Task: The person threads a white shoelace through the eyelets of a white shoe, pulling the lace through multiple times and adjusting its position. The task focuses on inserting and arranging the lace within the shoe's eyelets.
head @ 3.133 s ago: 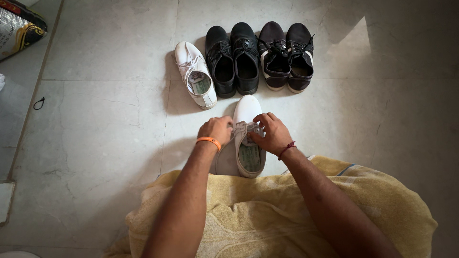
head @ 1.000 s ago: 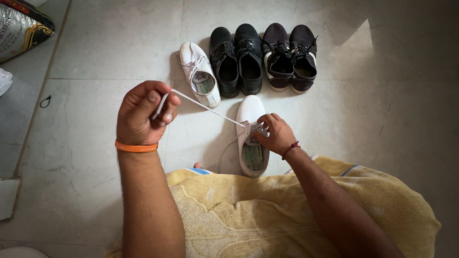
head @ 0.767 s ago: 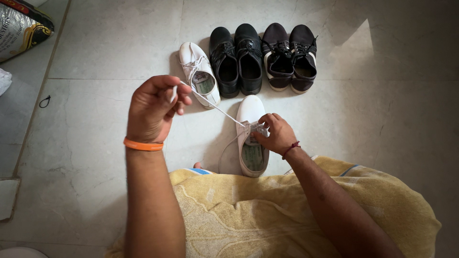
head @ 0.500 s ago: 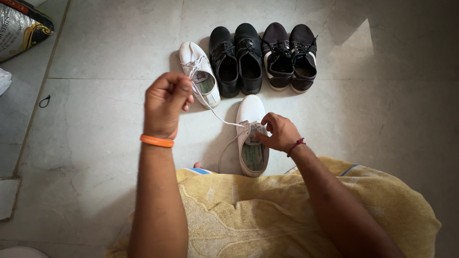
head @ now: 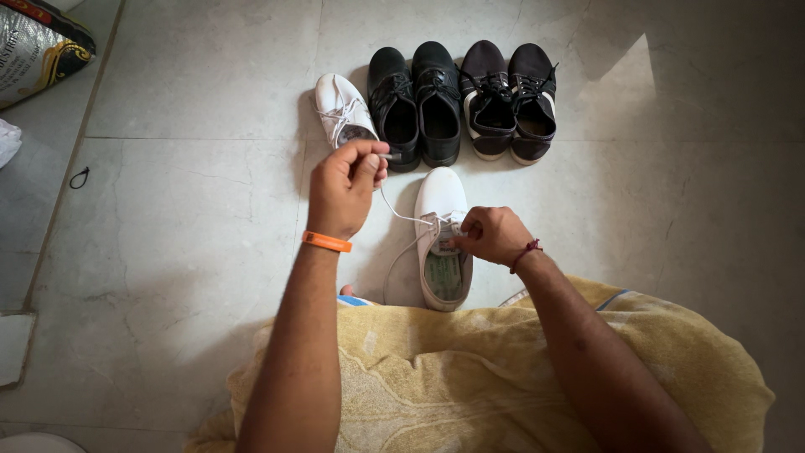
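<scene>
Far to my left a printed sack (head: 38, 46) lies at the edge of the floor, with a small black loop (head: 80, 177) on the tiles (head: 168, 235) below it — neither has anything to do with my hands. My left hand (head: 344, 189), with its orange wristband (head: 327, 242), is pinched shut on the tip of the white lace (head: 394, 210); a second ago it was out wide to the left with the lace drawn taut, and now it has swung back in toward the shoes, so the lace sags in a loose curve down to the eyelets. Part of the other white shoe (head: 340, 105) is hidden behind that hand. The white shoe (head: 443, 243) I am working on stands where it was, toe pointing away, just in front of my lap and the yellow towel (head: 503, 377). My right hand (head: 490, 235) has barely moved — its fingers are closed on the lace at the tongue, holding the shoe steady. As I judge it, the pulling-through is finished and the lace end is being brought back for the next eyelet. Beyond, to the right, stand the black pair (head: 415, 101) and the black-and-white pair (head: 511, 96).
</scene>
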